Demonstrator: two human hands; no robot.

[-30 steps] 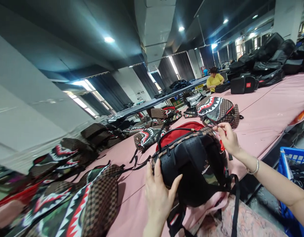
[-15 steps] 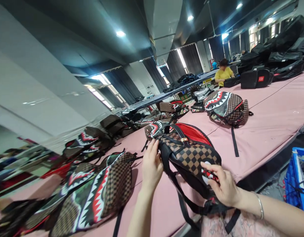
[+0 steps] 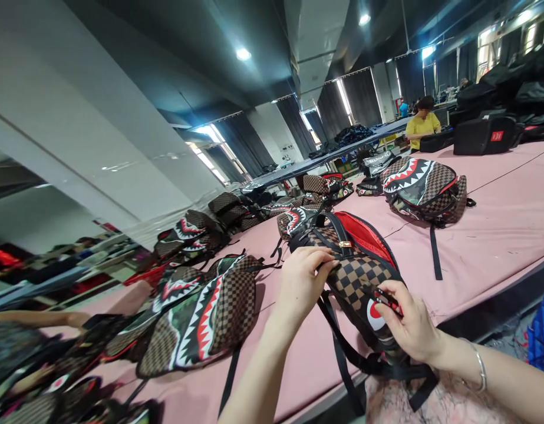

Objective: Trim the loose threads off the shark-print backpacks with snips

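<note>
A brown-and-black checkered backpack [image 3: 358, 274] lies tilted on the pink table in front of me, its zip open on a red lining. My left hand [image 3: 309, 274] pinches at the upper side of the bag, thumb and fingertips together; what is between the tips is too small to make out. My right hand [image 3: 408, 318] is closed round small red-and-black thread snips [image 3: 389, 302], at the bag's near side by a red-and-white eye patch [image 3: 376, 314]. Black straps [image 3: 342, 347] hang down toward my lap.
Several shark-mouth backpacks lie on the pink table [image 3: 497, 229]: one large bag [image 3: 210, 324] at left, another bag [image 3: 424, 188] at back right. Another person's arm [image 3: 46, 319] reaches in from the left. A person in yellow [image 3: 422, 125] works behind black cases [image 3: 486, 135]. A blue crate [image 3: 541, 335] stands at right.
My left hand has moved right, from flat by the bag's top edge to a pinch over its side. My right hand keeps the snips near the eye patch. The view has turned left.
</note>
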